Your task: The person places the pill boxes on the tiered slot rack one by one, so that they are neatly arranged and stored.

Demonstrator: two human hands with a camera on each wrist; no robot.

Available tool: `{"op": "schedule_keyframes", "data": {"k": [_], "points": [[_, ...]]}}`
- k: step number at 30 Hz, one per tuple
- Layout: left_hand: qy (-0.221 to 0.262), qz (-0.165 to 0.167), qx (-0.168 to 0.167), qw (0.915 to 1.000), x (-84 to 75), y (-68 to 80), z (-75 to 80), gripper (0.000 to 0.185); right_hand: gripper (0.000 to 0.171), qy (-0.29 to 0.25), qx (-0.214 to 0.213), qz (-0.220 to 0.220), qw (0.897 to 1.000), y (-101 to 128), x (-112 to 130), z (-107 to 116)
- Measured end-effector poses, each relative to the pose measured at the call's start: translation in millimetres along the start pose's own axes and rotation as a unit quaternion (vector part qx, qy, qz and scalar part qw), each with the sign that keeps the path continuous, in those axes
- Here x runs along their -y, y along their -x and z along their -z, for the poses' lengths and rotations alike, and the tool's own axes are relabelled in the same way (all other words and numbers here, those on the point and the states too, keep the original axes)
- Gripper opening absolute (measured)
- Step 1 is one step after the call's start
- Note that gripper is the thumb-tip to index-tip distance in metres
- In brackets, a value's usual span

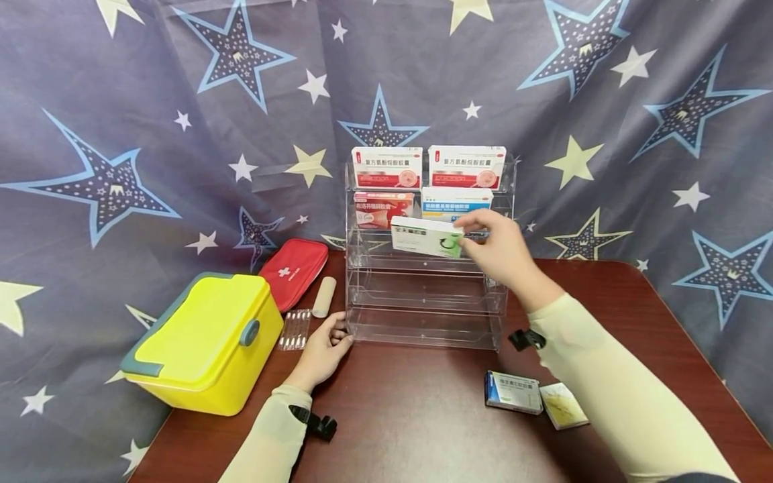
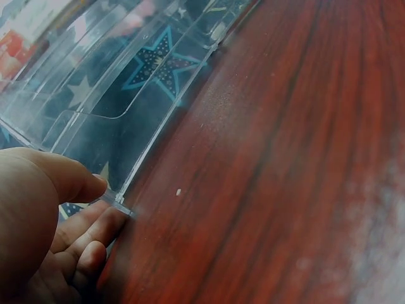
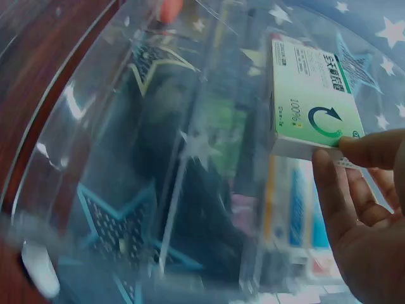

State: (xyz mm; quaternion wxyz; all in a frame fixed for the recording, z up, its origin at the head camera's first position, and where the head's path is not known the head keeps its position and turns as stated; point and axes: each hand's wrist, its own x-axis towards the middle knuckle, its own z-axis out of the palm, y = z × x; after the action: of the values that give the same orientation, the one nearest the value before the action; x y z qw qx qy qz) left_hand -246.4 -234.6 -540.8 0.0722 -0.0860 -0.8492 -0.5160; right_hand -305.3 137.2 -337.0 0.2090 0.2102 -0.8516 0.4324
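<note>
My right hand [image 1: 498, 248] pinches one end of a white and green medicine box [image 1: 423, 237], held in front of the middle tiers of a clear acrylic display rack [image 1: 423, 335]. In the right wrist view the thumb and fingers grip the corner of that medicine box [image 3: 313, 95]. Down at the rack's lower left corner, my left hand [image 1: 325, 352] pinches the edge of the clear side panel between thumb and fingers, as the left wrist view shows. Two red and white boxes [image 1: 386, 168] stand in the top tier. Below them are a red box [image 1: 382, 210] and a blue and white box [image 1: 457, 203].
A blue and white box [image 1: 513, 392] and a small yellowish packet [image 1: 564, 406] lie at the table's front right. On the left are a yellow lidded case [image 1: 199, 335], a red first-aid pouch [image 1: 296, 272], a beige roll [image 1: 324, 297] and a pack of swabs [image 1: 295, 329]. A star-patterned curtain hangs behind.
</note>
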Motion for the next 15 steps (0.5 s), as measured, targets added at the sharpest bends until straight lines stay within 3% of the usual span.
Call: {"op": "schedule_keyframes", "data": {"k": [8, 15], "points": [[-0.008, 0.005, -0.002, 1.0000, 0.4, 0.0, 1.2, 0.047, 0.024, -0.011, 0.022, -0.014, 1.000, -15.9, 1.6, -50.3], [-0.006, 0.006, 0.002, 1.0000, 0.1, -0.3, 0.5, 0.047, 0.023, -0.041, 0.026, -0.031, 0.998, -15.9, 0.6, -71.6]]}}
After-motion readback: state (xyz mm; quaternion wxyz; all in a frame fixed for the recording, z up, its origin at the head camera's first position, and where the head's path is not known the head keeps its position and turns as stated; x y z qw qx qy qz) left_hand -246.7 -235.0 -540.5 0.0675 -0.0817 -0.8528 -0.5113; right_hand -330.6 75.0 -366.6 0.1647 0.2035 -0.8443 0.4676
